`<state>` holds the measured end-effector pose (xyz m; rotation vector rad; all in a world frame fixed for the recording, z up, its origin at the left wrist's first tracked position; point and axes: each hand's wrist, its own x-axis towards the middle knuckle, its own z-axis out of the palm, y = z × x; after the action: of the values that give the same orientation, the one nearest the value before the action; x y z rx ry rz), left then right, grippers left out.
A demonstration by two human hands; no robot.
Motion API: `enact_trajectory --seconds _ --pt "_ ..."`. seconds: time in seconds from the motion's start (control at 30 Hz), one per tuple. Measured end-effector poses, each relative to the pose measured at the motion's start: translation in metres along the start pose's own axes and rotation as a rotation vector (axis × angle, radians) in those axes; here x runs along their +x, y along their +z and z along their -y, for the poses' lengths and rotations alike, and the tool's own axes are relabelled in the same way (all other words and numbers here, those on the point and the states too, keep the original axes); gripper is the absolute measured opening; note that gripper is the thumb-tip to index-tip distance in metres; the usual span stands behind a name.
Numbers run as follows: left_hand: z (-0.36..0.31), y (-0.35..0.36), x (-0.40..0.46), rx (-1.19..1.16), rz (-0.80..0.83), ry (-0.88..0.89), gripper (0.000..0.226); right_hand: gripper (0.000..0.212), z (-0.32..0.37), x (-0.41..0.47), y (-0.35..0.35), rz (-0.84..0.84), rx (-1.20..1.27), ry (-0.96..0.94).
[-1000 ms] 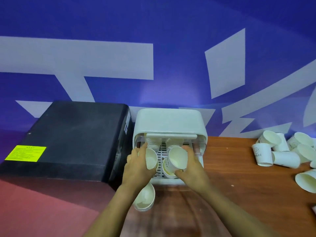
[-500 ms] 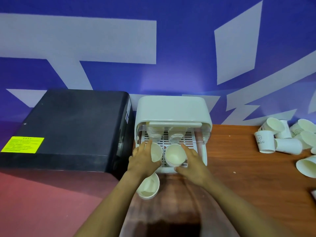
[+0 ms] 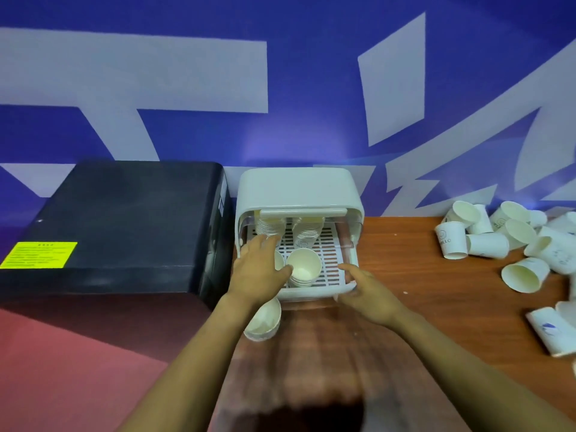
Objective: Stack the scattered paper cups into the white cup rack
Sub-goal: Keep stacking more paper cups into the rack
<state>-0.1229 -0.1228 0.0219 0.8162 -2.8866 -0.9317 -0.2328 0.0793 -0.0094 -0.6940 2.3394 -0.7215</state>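
- Two bare hands are at work at the front of the white cup rack (image 3: 299, 190), which stands on the wooden table (image 3: 405, 275) against the blue and white wall (image 3: 280, 73).
- Left of the rack, right up against its side, sits a big black box (image 3: 118, 219) with a yellow label (image 3: 39, 254) on its top, on the side far from the rack.
- At the rack's front left corner, the left hand (image 3: 260, 272) lies palm down over the slatted tray (image 3: 330, 260), its fingers loosely spread, covering a cup (image 3: 278, 260) that peeps out beside its thumb; whether it actually holds that cup I cannot tell.
- Just in front of the rack, under the left wrist, another paper cup (image 3: 263, 319) lies on its side on the table.
- In the middle of the tray stands a short nest of stacked cups (image 3: 304, 268), mouths up, touched by the left thumb.
- Farther back in the rack, under its lid, two taller stacks (image 3: 307, 233) stand side by side.
- At the rack's front right corner, the right hand (image 3: 371, 294) hovers with relaxed, slightly bent fingers, holding nothing.
- Well to the right of the rack, a heap of scattered paper cups (image 3: 514, 244) lies on the table, most tipped over and one upright.
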Motion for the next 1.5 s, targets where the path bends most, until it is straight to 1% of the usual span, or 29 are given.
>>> enact_trajectory --seconds 0.07,0.17,0.27,0.37,0.53,0.73,0.87,1.03,1.2,1.37,1.5 --pt "-0.011 0.002 -0.006 -0.048 -0.018 0.059 0.055 0.063 -0.007 -0.010 -0.008 -0.008 -0.016 0.001" --pt "-0.031 0.013 -0.016 -0.105 0.054 0.087 0.046 0.054 -0.019 -0.025 -0.023 -0.018 -0.057 -0.001" --pt "-0.051 0.025 -0.019 -0.091 0.112 0.098 0.039 0.049 -0.032 -0.035 -0.040 -0.034 -0.040 0.029" --pt "-0.078 0.037 -0.017 -0.062 0.132 0.125 0.038 0.045 -0.052 -0.045 -0.060 -0.048 0.003 0.048" --pt "-0.133 0.076 -0.008 -0.055 0.164 0.116 0.037 0.040 -0.110 -0.060 -0.110 -0.066 0.014 0.076" --pt "-0.223 0.138 0.014 -0.032 0.189 0.112 0.041 0.041 -0.188 -0.061 -0.190 -0.104 -0.019 0.086" --pt "-0.274 0.173 0.032 -0.040 0.192 0.071 0.047 0.045 -0.233 -0.048 -0.231 -0.122 -0.120 0.068" --pt "-0.311 0.210 0.054 -0.013 0.224 0.026 0.053 0.048 -0.272 -0.030 -0.265 -0.100 -0.216 0.051" --pt "-0.334 0.230 0.088 0.032 0.257 -0.032 0.059 0.056 -0.291 -0.005 -0.284 -0.118 -0.419 0.026" --pt "-0.345 0.246 0.130 0.101 0.272 -0.073 0.064 0.058 -0.301 0.029 -0.300 -0.127 -0.684 -0.029" --pt "-0.350 0.270 0.158 0.101 0.278 -0.122 0.061 0.057 -0.312 0.056 -0.302 -0.130 -0.762 -0.083"
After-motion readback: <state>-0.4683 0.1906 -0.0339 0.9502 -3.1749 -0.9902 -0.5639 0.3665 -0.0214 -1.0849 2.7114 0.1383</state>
